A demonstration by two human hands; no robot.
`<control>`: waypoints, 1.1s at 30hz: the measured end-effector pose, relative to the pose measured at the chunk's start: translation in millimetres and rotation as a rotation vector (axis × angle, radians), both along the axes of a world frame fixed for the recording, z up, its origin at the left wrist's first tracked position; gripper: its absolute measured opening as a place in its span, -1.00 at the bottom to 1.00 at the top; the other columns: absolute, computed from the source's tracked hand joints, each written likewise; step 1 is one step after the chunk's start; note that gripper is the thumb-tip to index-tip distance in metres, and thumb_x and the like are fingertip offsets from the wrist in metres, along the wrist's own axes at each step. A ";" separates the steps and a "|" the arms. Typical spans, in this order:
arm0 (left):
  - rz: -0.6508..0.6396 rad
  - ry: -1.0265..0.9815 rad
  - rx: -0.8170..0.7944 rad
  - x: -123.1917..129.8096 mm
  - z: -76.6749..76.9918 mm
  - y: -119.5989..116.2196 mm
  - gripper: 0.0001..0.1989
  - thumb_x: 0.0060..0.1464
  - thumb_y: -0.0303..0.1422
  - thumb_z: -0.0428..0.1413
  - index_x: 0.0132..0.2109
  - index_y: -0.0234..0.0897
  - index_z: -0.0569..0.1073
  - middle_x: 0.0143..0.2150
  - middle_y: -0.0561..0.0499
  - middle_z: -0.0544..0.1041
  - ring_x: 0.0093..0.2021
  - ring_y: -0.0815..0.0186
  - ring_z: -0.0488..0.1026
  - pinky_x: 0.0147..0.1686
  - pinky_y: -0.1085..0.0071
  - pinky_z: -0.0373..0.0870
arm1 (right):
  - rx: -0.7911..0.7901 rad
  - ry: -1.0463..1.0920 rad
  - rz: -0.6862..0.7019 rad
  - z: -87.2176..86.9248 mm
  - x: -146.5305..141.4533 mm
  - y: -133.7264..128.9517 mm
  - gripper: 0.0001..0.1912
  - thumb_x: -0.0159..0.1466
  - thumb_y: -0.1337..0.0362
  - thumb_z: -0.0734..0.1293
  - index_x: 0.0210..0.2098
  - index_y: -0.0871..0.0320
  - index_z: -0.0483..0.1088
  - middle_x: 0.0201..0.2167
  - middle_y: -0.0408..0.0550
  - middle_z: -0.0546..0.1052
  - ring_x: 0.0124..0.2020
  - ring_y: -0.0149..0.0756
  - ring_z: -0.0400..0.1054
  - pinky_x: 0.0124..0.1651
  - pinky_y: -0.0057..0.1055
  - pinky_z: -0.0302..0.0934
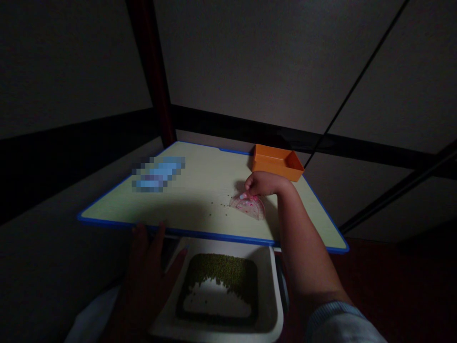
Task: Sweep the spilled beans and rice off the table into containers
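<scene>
My right hand [262,183] reaches over a pale table with a blue rim [200,233] and pinches the near edge of a small clear plastic bag with pink print [250,206]. A few green beans [223,204] lie scattered on the table just left of the bag. My left hand [148,271] rests with fingers spread at the left rim of a white square basin [274,295], below the table's front edge. The basin holds a heap of green mung beans [223,271] at its far side, over a bare white bottom.
An orange rectangular tray [276,163] stands at the table's far edge, just behind my right hand. A blurred bluish object [159,174] lies on the table's left part. A dark wooden post [153,71] rises behind the table. The room is dim.
</scene>
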State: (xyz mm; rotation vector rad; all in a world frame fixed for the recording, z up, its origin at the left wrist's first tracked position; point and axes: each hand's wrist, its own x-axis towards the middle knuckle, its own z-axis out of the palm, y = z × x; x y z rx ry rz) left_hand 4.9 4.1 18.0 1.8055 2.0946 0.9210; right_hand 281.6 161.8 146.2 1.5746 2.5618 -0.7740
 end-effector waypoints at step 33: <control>-0.014 0.030 -0.015 -0.7 -2.4 -0.5 -0.14 0.17 0.03 -0.16 0.38 -0.61 0.14 0.52 -0.51 -0.25 0.52 -0.10 -0.33 0.43 -0.07 -0.20 | 0.151 -0.015 -0.062 1.6 -8.2 -1.4 -0.77 0.26 0.28 0.34 -0.45 0.27 0.54 -0.57 -0.13 0.46 -0.52 -0.45 0.21 -0.42 -0.46 0.00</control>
